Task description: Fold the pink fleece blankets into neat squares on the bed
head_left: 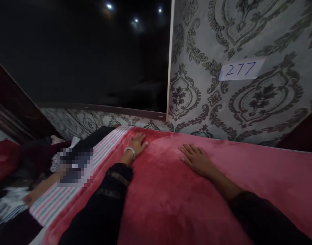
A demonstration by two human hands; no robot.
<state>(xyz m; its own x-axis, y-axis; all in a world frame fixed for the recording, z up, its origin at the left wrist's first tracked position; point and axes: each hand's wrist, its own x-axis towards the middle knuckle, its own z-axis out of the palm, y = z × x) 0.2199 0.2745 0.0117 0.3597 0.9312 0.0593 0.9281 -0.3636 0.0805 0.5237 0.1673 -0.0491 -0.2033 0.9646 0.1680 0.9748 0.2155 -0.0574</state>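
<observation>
A red-pink plush blanket (156,180) is spread before me, with a striped pink, grey and white border (94,166) along its left side. Flat on the blanket near its far left part lies my left hand (138,144), fingers out, a silvery bangle (131,152) at the wrist. My right hand (195,159) rests palm down on the plush farther right, its fingers spread. Neither hand grips anything. Dark sleeves cover both forearms.
Behind the blanket stands a wall with damask wallpaper (191,98) and a paper label reading 277 (241,69). A large dark screen (94,58) hangs at the left. Clothes (10,204) and a pixelated patch (74,166) lie beyond the striped border.
</observation>
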